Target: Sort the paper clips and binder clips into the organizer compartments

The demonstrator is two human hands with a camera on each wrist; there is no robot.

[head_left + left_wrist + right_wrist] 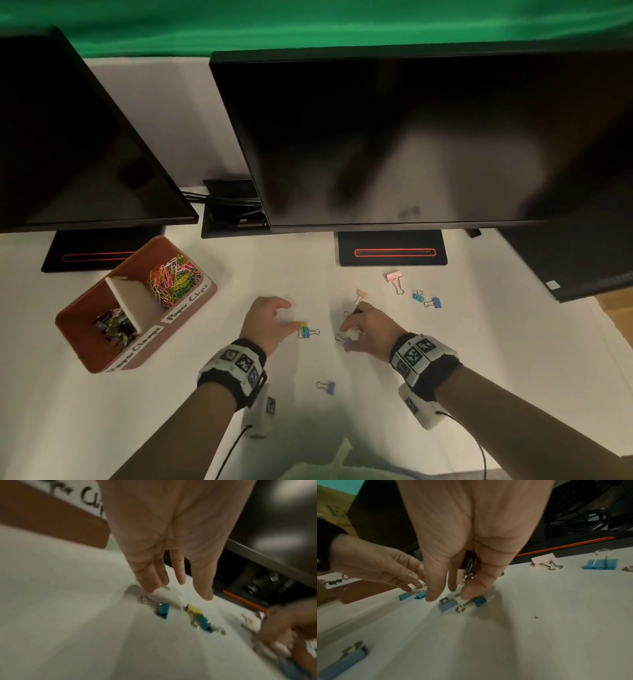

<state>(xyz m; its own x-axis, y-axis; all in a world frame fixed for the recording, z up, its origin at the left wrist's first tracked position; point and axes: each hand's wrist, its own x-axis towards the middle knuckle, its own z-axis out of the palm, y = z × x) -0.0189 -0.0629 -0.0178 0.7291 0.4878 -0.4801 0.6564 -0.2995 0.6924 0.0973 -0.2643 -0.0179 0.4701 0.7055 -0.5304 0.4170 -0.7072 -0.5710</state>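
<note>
White counter [479, 359], two dark monitors [411, 137] at the back, green backdrop [308, 20] behind. Organizer [102, 356] sits left; binder clips [432, 302] are scattered mid-counter. Left hand [265, 320] has its grip apart, fingers straight over a teal clip [163, 609]. Right hand [471, 527] pinches a pink clip [460, 578].

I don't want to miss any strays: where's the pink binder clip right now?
In the head view the pink binder clip lies on the table right of centre, just before the right monitor's base, beyond the right hand.
</note>
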